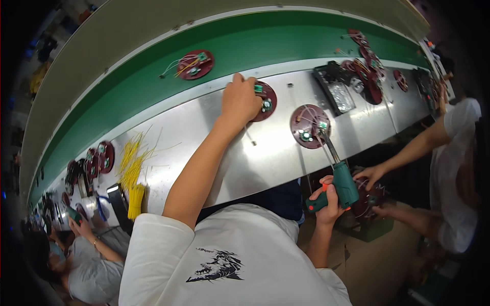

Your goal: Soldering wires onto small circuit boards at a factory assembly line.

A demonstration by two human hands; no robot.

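Note:
My left hand (240, 100) reaches across the metal bench, its fingers curled over the left edge of a round maroon plate (269, 109) with small green circuit boards. The fingertips are partly hidden. My right hand (329, 203) is closed around the handle of a green cordless screwdriver (345, 184) with red buttons. Its long metal shaft points up and left, with the tip over a second maroon plate (300, 120) near the bench's front edge. This plate carries green boards and loose white wires; whether the tip touches it I cannot tell.
Another wired maroon plate (195, 65) lies on the green strip behind. Yellow wires (136, 199) are bundled at left, beside more plates (105, 157). A black tray (334, 89) stands at right. A co-worker's hands (372, 176) hold a plate at right; another person (94, 260) works at left.

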